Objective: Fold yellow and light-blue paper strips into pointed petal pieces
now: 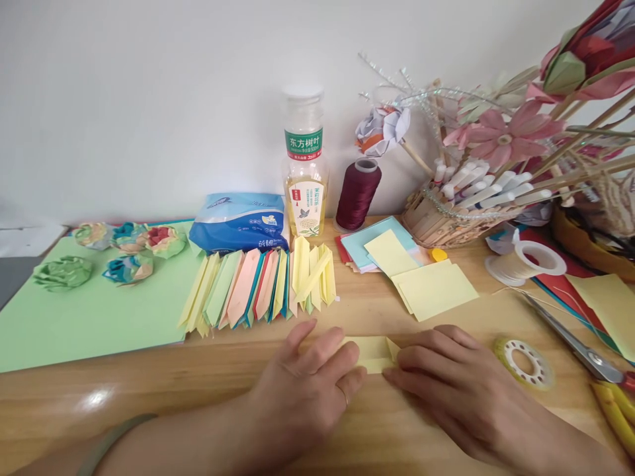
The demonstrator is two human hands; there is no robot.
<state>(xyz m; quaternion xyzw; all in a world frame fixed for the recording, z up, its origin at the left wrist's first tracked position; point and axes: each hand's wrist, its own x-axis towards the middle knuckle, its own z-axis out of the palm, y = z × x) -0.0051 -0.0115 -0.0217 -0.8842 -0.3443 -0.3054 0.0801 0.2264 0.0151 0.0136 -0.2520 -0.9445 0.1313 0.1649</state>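
Right hand (pixel 449 387): fingertips and thumb pinched the right end of a yellow paper strip (pixel 370 357), where one corner stood up in a fold. Left hand (pixel 315 380): fingers somewhat apart, tips over the strip's left end; could not tell whether they gripped it or only pressed it. Strip lay between both hands on the wooden table (pixel 149 377).

Just beyond: a row of folded paper pieces (pixel 248 284), mixed colours, one yellow piece slanted across its right end. Flat yellow sheets (pixel 439 287) lay farther right. Tape roll (pixel 539 377) sat just right of the right hand, with open scissors (pixel 570 337) past it and a white spool (pixel 526 264) behind.

Farther back: blue packet (pixel 238 221) behind the row, tea bottle (pixel 305 198), dark purple thread cone (pixel 360 195). Far left, five paper flowers (pixel 127 269) rested on a green sheet (pixel 99 324). Back right, a basket (pixel 436 221) held white markers (pixel 479 185).
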